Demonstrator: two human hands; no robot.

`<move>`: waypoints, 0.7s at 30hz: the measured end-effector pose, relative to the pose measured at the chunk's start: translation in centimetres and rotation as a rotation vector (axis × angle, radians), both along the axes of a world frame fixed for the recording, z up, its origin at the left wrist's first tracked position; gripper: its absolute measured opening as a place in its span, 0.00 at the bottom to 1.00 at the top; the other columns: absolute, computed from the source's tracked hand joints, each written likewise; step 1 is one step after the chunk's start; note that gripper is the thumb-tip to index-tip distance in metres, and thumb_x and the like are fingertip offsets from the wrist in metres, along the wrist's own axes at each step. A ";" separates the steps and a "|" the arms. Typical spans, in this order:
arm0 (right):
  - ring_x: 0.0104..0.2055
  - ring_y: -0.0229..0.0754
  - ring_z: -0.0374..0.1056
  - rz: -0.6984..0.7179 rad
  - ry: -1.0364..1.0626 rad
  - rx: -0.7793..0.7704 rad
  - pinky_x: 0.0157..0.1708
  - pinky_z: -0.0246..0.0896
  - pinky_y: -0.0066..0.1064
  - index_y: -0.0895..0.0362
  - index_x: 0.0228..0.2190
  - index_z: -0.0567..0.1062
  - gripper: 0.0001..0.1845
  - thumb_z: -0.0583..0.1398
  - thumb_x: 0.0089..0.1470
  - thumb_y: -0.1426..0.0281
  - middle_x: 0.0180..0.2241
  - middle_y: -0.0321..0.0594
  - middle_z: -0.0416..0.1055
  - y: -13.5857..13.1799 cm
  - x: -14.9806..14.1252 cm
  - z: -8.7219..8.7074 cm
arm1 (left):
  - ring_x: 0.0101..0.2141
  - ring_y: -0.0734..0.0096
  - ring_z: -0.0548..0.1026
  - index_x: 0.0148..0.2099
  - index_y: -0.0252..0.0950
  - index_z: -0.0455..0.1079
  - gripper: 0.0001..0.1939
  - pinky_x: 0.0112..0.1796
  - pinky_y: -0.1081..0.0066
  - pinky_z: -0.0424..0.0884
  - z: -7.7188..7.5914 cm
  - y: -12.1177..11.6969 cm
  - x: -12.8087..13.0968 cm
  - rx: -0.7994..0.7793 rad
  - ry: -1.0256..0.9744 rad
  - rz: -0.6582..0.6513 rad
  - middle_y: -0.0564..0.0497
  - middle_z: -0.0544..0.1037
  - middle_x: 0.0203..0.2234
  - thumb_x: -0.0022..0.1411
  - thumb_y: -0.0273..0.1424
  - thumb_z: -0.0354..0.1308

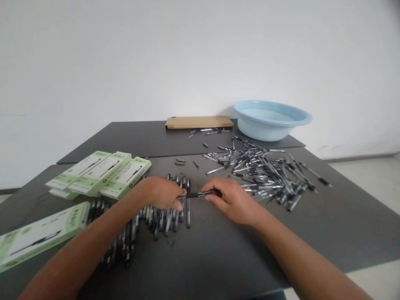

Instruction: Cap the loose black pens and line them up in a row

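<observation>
A black-gripped pen [196,194] is held level between my two hands over the middle of the dark table. My left hand [164,193] pinches its left end. The fingers of my right hand [229,198] close round the other end, where a dark part, perhaps the cap, is mostly covered. Beneath and beside my left hand lies a row of capped pens [168,218], side by side. More pens [126,241] are gathered under my left forearm, partly hidden by it. To the right of my right hand spreads a loose heap of pens [265,166].
Green and white pen boxes [90,171] are stacked at the left, and another box [43,233] lies nearer. A light blue basin [265,129] stands at the back right beside a flat brown cardboard box [200,122]. Small black caps [180,161] and a few loose pens [212,131] lie farther back.
</observation>
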State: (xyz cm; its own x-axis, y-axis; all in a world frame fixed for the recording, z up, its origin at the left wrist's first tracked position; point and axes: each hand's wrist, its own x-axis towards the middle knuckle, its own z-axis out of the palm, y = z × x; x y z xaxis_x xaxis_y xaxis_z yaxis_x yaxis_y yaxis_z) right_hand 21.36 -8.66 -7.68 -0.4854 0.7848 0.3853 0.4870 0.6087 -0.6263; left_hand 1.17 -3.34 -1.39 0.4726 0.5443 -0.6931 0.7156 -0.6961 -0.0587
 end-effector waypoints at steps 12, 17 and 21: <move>0.32 0.36 0.65 -0.109 -0.042 -0.078 0.31 0.53 0.25 0.56 0.35 0.70 0.02 0.57 0.57 0.72 0.30 0.34 0.71 0.1 -1.0 -0.9 | 0.43 0.49 0.75 0.58 0.37 0.66 0.22 0.38 0.62 0.70 0.2 -0.5 0.0 0.044 -0.013 -0.001 0.39 0.77 0.45 0.63 0.38 0.53; 0.33 0.37 0.65 -0.069 0.006 -0.049 0.33 0.54 0.26 0.56 0.36 0.69 0.02 0.56 0.58 0.73 0.31 0.36 0.71 -0.2 -1.3 -0.8 | 0.42 0.48 0.76 0.58 0.37 0.65 0.23 0.37 0.60 0.71 0.6 -0.9 -0.2 0.064 -0.038 0.030 0.38 0.78 0.44 0.63 0.37 0.53; 0.33 0.37 0.65 -0.083 0.007 -0.034 0.33 0.54 0.26 0.56 0.36 0.68 0.02 0.56 0.59 0.72 0.31 0.36 0.70 -0.5 -1.5 -0.7 | 0.45 0.46 0.74 0.60 0.35 0.63 0.25 0.40 0.58 0.70 1.0 -1.2 -0.1 0.101 -0.062 0.057 0.36 0.76 0.47 0.62 0.37 0.54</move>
